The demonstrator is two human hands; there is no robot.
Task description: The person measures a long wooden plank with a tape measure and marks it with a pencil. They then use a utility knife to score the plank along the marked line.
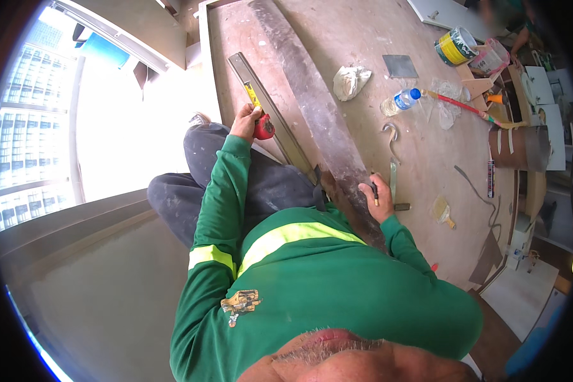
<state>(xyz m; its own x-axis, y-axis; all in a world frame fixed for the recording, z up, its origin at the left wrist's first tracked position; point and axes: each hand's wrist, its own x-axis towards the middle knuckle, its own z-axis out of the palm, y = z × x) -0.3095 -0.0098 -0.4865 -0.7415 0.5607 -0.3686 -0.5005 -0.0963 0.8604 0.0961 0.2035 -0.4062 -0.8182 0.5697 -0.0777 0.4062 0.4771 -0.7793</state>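
Both occupied: left hand [241, 123], upper centre, grips tape measure [265, 128] along metal bar [283, 137], apparently for straightness; right hand [383, 205], right of centre, pinches pencil-like stick [374, 190].

Bright yellow bands [293, 233] cross the green long-sleeved top [350, 286], worn with dark, pale-flecked trousers [270, 184].

I make out figures on the pink tub [491, 58]; markings on the green-and-yellow bucket [453, 48] and tape-measure blade [253, 95] are too small.
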